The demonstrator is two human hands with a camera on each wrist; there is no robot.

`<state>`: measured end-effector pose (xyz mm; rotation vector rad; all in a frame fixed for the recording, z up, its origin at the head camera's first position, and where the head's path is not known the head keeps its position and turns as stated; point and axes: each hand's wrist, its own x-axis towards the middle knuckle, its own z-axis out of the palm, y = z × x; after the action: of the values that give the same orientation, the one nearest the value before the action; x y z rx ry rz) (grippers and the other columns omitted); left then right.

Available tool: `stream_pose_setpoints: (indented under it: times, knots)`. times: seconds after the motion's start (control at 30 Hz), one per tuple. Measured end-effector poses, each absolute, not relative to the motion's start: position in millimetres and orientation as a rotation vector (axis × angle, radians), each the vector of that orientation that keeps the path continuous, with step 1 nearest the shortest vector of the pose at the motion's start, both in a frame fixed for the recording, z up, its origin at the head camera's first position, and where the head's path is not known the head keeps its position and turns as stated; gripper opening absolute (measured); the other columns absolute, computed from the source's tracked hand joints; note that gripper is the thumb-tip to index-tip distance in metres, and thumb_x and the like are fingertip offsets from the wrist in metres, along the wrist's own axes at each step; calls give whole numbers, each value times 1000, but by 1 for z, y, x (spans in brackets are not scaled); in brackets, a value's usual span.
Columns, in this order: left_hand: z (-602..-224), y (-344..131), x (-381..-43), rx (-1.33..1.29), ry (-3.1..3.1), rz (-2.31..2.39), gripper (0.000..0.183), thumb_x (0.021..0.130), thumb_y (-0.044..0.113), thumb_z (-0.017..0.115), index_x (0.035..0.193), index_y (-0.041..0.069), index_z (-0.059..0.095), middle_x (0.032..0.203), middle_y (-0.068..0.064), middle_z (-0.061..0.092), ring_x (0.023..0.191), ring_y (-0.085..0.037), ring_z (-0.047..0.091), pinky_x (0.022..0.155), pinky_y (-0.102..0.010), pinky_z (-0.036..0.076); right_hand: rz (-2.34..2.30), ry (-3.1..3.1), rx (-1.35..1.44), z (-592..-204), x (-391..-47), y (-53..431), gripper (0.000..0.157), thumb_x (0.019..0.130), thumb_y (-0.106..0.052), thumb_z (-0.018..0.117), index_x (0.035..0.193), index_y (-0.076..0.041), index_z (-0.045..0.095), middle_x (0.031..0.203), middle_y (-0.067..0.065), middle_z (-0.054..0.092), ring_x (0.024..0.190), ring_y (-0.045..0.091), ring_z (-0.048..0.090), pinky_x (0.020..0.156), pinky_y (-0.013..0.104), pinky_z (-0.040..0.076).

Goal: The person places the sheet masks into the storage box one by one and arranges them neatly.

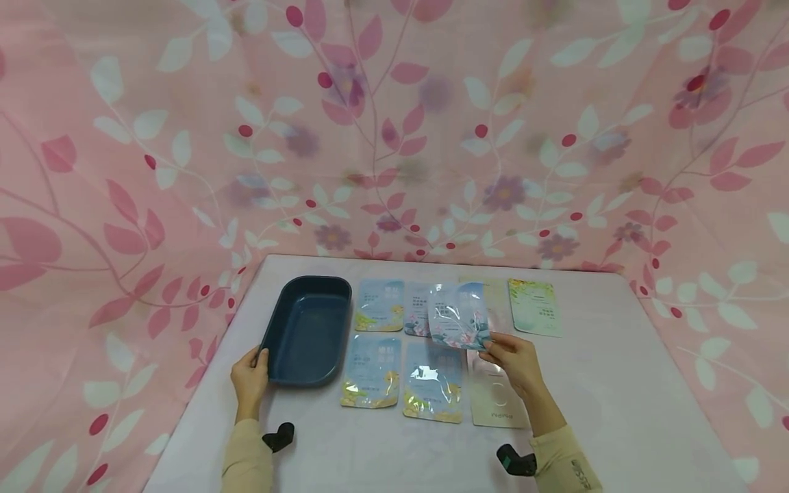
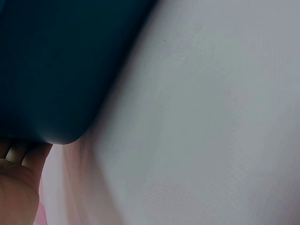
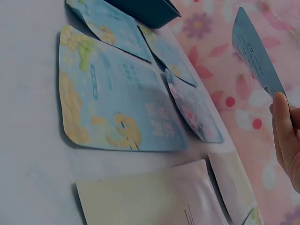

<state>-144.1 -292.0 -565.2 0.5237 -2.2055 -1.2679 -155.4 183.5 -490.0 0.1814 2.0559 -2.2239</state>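
Head view: the left hand (image 1: 249, 383) grips the edge of a round-cornered blue tray (image 1: 308, 339), its smooth floor showing, left of flat packets (image 1: 370, 370) on the bench (image 1: 622, 390); above these, the right hand (image 1: 514, 363) pinches a shiny floral sachet (image 1: 457, 315).

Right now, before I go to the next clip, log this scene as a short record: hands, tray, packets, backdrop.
Left hand: grips the edge of the blue tray
Right hand: holds a flower-printed packet above the white table
Beside tray: three blue-and-yellow packets, lying down
Green packet: farthest right
Pale packet: partly behind the right hand, head view
Backdrop: pink floral cloth
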Motion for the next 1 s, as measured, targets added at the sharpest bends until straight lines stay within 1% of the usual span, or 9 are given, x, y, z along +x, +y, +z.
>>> stream_pose_setpoints:
  times: [0.23, 0.43, 0.53, 0.67, 0.87, 1.0]
  knots:
    - [-566, -293, -145, 527, -2220, -1264, 24, 88, -2, 58, 105, -17, 62, 93, -36, 63, 63, 27, 38, 56, 0, 35, -2268, 1993, 137, -496, -168, 151, 36, 86, 16, 53, 119, 28, 43, 85, 10, 65, 67, 9, 66, 70, 24, 54]
    - [-567, -293, -145, 537, -2220, -1262, 23, 88, -2, 59, 105, -17, 63, 92, -36, 63, 62, 27, 38, 57, 0, 34, -2244, 1969, 90, -496, -175, 128, 36, 86, 15, 53, 119, 26, 45, 89, 12, 65, 67, 8, 66, 70, 22, 53]
    - [-566, -293, -145, 544, -2216, -1269, 23, 88, -1, 59, 105, -16, 63, 92, -35, 63, 62, 26, 38, 57, -1, 35, -2228, 1947, 25, -494, -177, 117, 36, 87, 14, 52, 121, 26, 44, 96, 21, 63, 69, 9, 67, 72, 22, 53]
    - [-564, -292, -145, 553, -2219, -1285, 24, 89, 1, 58, 106, -16, 63, 94, -35, 63, 63, 25, 40, 57, -1, 35, -2201, 1933, -23, -491, -179, 100, 37, 88, 13, 52, 122, 24, 44, 108, 31, 57, 71, 10, 67, 73, 23, 53]
    - [-561, -291, -144, 578, -2231, -1286, 24, 89, 2, 58, 106, -15, 64, 96, -34, 64, 64, 25, 39, 59, -1, 35, -2149, 1935, -44, -493, -184, 73, 36, 87, 11, 55, 122, 20, 48, 111, 32, 57, 73, 15, 68, 73, 24, 53]
    - [-560, -291, -144, 574, -2227, -1291, 24, 89, 2, 59, 106, -15, 64, 95, -34, 64, 63, 25, 40, 58, -1, 35, -2124, 1942, -71, -495, -187, 57, 36, 87, 9, 56, 121, 19, 49, 109, 33, 58, 76, 20, 69, 73, 25, 54]
